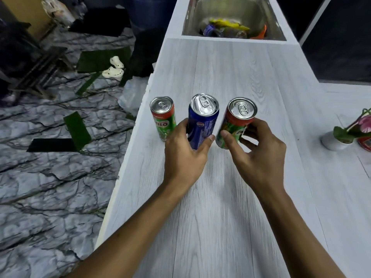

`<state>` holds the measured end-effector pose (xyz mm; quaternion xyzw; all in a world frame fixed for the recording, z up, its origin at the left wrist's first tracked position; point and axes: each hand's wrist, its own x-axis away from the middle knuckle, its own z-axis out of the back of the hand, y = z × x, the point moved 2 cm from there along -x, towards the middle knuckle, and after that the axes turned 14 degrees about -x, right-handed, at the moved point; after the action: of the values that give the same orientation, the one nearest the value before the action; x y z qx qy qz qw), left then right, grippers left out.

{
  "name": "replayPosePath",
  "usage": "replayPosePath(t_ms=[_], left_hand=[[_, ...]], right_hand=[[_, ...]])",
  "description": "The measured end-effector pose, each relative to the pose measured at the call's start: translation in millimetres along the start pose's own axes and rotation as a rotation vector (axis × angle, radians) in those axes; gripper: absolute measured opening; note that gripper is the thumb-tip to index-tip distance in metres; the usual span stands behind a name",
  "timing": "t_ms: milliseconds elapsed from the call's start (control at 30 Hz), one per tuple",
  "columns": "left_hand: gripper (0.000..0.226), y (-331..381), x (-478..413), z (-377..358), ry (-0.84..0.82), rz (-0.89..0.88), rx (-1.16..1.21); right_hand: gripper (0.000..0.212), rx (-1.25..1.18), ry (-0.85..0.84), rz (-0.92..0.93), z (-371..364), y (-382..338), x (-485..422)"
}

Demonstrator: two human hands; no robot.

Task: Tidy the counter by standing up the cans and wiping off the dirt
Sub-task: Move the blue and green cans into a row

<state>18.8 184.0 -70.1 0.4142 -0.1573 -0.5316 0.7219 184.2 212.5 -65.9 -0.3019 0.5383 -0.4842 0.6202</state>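
Head view | counter (251, 197): three upright cans in a row | left green can (163, 121) reads "MILO" | left hand (185, 155) grips blue Pepsi can (201, 123) | right hand (259, 157) grips right green can (234, 125), label unreadable

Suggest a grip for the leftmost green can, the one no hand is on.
I'd wrap the mid-body of the leftmost green can, coming from its near-left side. It stands upright, a slim cylinder; the blue can and left hand crowd its right, and the pull-tab top gives little purchase.

Home kitchen: steel sink (200, 19) set in white counter (230, 197).
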Motion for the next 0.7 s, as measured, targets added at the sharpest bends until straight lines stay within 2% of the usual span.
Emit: replayPosePath(t_ms=[700], left_hand=[[0.066,-3.6,-11.9,-40.8,0.057,0.182,0.044]], right_hand=[[0.059,0.012,-0.027,-0.082,-17.3,30.8,-12.7]])
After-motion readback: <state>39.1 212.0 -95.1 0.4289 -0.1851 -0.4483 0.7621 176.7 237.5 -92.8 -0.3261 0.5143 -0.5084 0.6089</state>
